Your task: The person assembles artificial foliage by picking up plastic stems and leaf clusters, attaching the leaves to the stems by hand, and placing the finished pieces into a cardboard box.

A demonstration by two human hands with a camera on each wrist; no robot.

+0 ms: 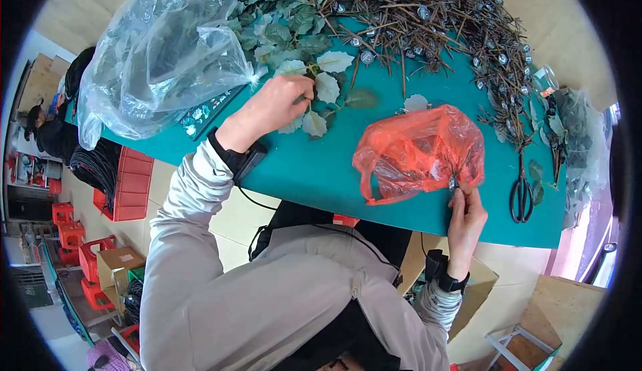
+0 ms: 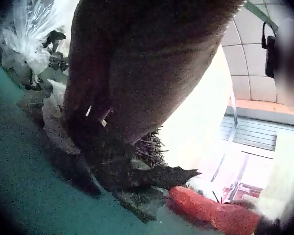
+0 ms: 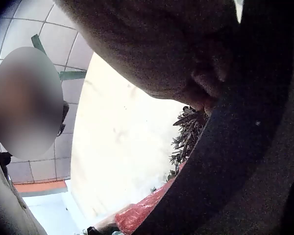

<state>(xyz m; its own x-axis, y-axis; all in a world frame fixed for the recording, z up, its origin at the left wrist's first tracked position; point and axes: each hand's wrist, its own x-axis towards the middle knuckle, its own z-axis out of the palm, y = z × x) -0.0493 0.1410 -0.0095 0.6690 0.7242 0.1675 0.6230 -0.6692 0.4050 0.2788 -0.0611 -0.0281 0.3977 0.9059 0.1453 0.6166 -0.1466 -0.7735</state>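
At the leaf pile's near edge, my left hand [image 1: 277, 107] has its fingers curled onto a sprig of green leaves [image 1: 328, 87] with pale undersides. In the left wrist view a dark leaf [image 2: 161, 177] juts out below that hand. My right hand [image 1: 466, 218], by the table's front edge, pinches a thin brown twig [image 1: 453, 182] with a small silvery piece on it. The twig's upper part overlaps a crumpled red plastic bag [image 1: 418, 154]. In the right wrist view the fingertips are in deep shadow.
A big heap of brown twigs [image 1: 428, 20] with silvery bits covers the table's far side, beside piled green leaves [image 1: 284, 20]. A clear plastic bag [image 1: 160, 57] lies at left. Black scissors [image 1: 521, 197] lie at right on the green table [image 1: 301, 184]. A red crate [image 1: 134, 184] stands beyond the left edge.
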